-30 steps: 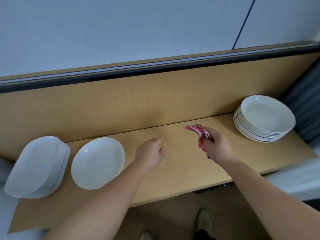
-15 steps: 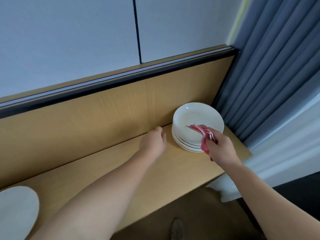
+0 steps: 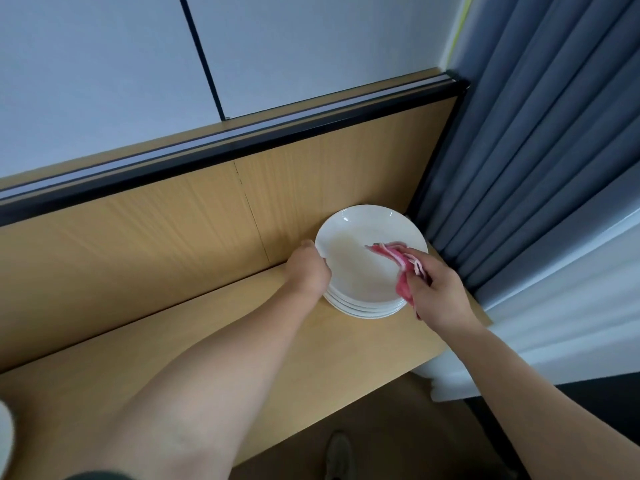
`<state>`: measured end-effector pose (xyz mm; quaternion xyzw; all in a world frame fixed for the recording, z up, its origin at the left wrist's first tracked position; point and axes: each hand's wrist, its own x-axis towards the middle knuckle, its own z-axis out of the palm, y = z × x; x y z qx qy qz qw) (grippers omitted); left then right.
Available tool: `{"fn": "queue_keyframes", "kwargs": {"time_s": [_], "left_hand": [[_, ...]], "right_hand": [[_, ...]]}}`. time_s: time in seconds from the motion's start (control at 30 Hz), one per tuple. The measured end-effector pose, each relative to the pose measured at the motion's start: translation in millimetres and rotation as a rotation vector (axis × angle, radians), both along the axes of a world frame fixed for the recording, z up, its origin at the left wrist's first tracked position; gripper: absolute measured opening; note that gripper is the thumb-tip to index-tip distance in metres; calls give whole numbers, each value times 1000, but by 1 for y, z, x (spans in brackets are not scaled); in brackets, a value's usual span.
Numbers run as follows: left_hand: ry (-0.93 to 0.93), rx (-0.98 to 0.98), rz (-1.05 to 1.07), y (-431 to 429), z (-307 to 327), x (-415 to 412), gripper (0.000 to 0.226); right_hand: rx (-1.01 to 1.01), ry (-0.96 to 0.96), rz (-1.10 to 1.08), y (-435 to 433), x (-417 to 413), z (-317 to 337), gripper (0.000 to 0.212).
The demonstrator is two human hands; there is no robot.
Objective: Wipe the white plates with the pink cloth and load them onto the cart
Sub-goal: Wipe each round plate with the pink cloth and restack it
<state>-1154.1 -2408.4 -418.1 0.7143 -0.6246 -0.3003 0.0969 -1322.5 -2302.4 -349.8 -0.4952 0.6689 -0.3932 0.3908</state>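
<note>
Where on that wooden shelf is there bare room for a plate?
The long bare stretch of shelf along the back panel, left of the plate stack. Crowded at the right end: the left hand grips the top plate, the right hand holds the pink cloth by the curtain.

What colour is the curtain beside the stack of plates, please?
The curtain is plain blue-grey, clearest in the head view.

Light wooden shelf (image 3: 346,358), long and narrow, with an upright back panel (image 3: 173,244) of matching wood. At the right end, near the grey curtain (image 3: 519,168), a stack of white plates (image 3: 360,271) sits close to the back panel. At the far left frame edge is a white rounded edge (image 3: 5,441), too cropped to identify.
</note>
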Motion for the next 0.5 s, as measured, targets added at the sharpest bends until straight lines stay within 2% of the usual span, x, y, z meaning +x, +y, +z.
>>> {"fn": "queue_keyframes", "kwargs": {"time_s": [0.17, 0.33, 0.5], "left_hand": [[126, 90, 115, -5, 5, -4, 23], [206, 82, 141, -10, 14, 0, 32], [230, 38, 124, -5, 23, 11, 32]], "right_hand": [[4, 12, -10, -5, -9, 2, 55], [-8, 20, -53, -10, -17, 8, 44], [-37, -1, -59, -16, -17, 19, 54]]}}
